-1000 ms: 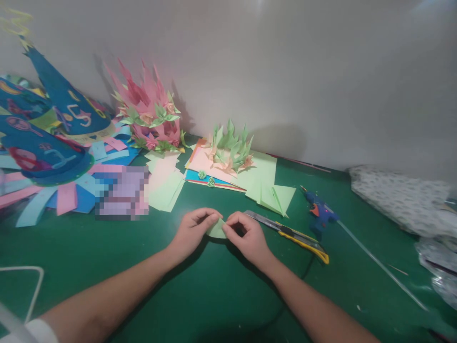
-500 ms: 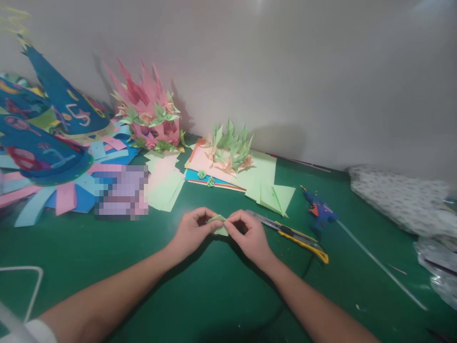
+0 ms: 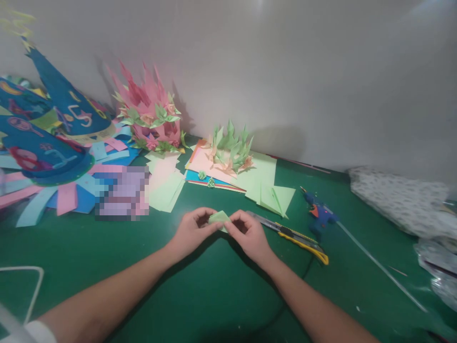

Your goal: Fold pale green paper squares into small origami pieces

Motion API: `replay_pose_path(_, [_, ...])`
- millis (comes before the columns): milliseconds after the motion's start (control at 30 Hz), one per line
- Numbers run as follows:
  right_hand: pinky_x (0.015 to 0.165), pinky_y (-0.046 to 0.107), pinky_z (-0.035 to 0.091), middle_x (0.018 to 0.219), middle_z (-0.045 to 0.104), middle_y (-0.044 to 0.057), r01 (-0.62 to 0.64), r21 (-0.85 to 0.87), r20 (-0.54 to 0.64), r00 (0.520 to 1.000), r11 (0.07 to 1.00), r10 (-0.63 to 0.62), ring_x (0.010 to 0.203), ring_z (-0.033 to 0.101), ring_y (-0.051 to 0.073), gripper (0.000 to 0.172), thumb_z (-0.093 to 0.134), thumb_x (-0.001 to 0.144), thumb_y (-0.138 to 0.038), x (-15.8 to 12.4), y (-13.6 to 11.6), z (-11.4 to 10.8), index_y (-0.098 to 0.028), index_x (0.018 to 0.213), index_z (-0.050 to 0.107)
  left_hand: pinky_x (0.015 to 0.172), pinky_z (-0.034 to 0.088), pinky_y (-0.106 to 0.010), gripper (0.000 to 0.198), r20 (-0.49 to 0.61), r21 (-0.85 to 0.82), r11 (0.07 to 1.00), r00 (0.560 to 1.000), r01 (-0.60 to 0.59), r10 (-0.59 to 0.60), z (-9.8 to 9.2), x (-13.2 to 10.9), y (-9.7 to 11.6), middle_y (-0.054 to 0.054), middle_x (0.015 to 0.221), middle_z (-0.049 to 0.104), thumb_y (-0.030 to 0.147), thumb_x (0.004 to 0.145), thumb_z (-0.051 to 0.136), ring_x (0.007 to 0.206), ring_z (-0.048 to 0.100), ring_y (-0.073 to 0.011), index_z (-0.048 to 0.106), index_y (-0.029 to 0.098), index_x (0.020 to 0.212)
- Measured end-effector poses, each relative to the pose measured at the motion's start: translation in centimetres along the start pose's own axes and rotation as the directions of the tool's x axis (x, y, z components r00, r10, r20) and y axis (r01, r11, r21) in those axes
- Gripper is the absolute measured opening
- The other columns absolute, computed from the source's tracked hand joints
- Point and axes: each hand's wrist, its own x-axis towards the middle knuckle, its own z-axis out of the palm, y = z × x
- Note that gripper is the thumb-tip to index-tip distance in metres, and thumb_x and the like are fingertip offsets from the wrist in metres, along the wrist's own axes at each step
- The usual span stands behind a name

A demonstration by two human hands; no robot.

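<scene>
A small folded piece of light green paper [image 3: 219,217] is pinched between my two hands above the green table [image 3: 200,300]. My left hand [image 3: 193,232] grips its left side, thumb in front and fingers behind. On its right edge, my right hand [image 3: 248,236] is closed with thumb and fingertips. A yellow-handled utility knife [image 3: 293,236] lies just right of my right hand. Beyond my hands, two small green paper roses [image 3: 210,182] rest by stacked coloured sheets, and cut green paper pieces [image 3: 269,197] lie to their right.
A blue glue gun [image 3: 323,214] with a long clear stick sits at the right. Behind are a green paper crown [image 3: 232,147] and a pink paper crown [image 3: 150,109]. Blue cone hats [image 3: 46,152] fill the left. A patterned cloth [image 3: 396,197] lies far right.
The green paper has turned in my fingers, so more of its folded face shows above my thumbs. Both hands keep nearly the same place.
</scene>
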Motion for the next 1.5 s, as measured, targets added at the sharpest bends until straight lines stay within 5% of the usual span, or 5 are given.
replay_pose_path(433, [0.052,0.023,0.040,0.054,0.051,-0.002,0.014,0.024,-0.026,1.000,1.000,-0.014,0.051,0.049,0.011,0.017,0.057,0.077,-0.027,-0.2,-0.1,-0.2,-0.018,0.064,0.052,0.060,0.048,-0.024,0.020,0.016,-0.173,0.972,0.988,0.157,-0.156,-0.5,0.2,1.3,0.000,0.062,0.065,0.025,0.058,0.073,0.055,0.057,-0.0094,0.064,0.013,0.070])
replay_pose_path(800, [0.056,0.024,0.041,0.066,0.058,0.001,0.018,-0.076,0.004,1.000,0.997,-0.018,0.061,0.051,0.013,0.011,0.059,0.074,-0.028,-0.1,0.6,0.0,-0.018,0.072,0.060,0.065,0.046,-0.025,0.016,-0.032,-0.039,0.999,0.999,-0.020,0.019,-0.3,-0.2,0.8,-0.002,0.071,0.064,0.026,0.063,0.068,0.066,0.058,-0.0118,0.058,0.014,0.065])
replay_pose_path(1000, [0.049,0.022,0.035,0.054,0.048,-0.003,-0.040,-0.029,-0.004,0.999,0.999,0.040,0.052,0.042,0.010,0.021,0.058,0.075,-0.028,0.0,0.4,0.1,-0.017,0.059,0.052,0.057,0.042,-0.023,0.018,-0.012,-0.065,0.996,0.998,0.060,-0.061,0.0,-0.1,1.0,0.002,0.058,0.056,0.026,0.066,0.066,0.055,0.052,-0.0092,0.052,0.014,0.064])
replay_pose_path(1233, [0.049,0.021,0.034,0.057,0.046,-0.003,-0.017,0.013,0.013,1.000,1.000,0.017,0.053,0.040,0.010,0.018,0.057,0.076,-0.030,-0.2,-0.1,0.2,-0.016,0.064,0.052,0.071,0.042,-0.026,0.009,-0.024,0.162,0.959,0.971,-0.231,0.238,0.7,-0.5,0.9,-0.001,0.077,0.056,0.024,0.075,0.055,0.075,0.053,-0.0129,0.049,0.018,0.071])
replay_pose_path(1500, [0.053,0.023,0.040,0.060,0.053,-0.002,-0.098,0.115,0.040,0.995,0.989,0.094,0.055,0.050,0.012,0.017,0.057,0.076,-0.031,0.0,0.2,0.2,-0.017,0.068,0.053,0.054,0.037,-0.021,0.019,0.089,-0.013,1.000,0.996,0.017,-0.016,0.0,0.2,0.3,0.005,0.063,0.050,0.031,0.072,0.059,0.055,0.046,-0.0080,0.050,0.016,0.079])
